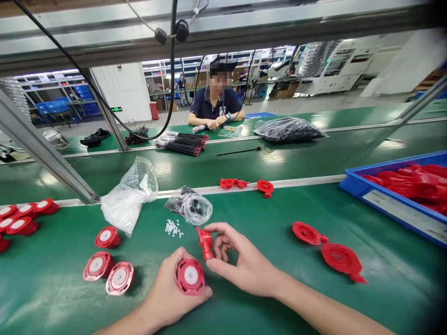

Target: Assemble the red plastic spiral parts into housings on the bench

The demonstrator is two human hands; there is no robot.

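Note:
My left hand (171, 293) is wrapped round a red round part with a white disc (190, 276) on its face, the disc turned up toward me. Close by on the right, my right hand (240, 260) pinches a flat red plastic cover (206, 244) by its edge, between thumb and index finger. The cover stands on edge, apart from the round part. Just beyond lies a small pile of white plastic pieces (173, 228). Left of my left hand sit several more red round parts (120, 278) with white discs. To the right, two red covers (340, 258) lie flat.
A blue bin (394, 204) of red parts stands at the right. Clear plastic bags (129, 197) lie beyond my hands, near more red covers (265, 187). Across the bench sits a person (216, 102) by bundled black rods (183, 143) and a filled black bag (289, 129). Metal framing crosses overhead.

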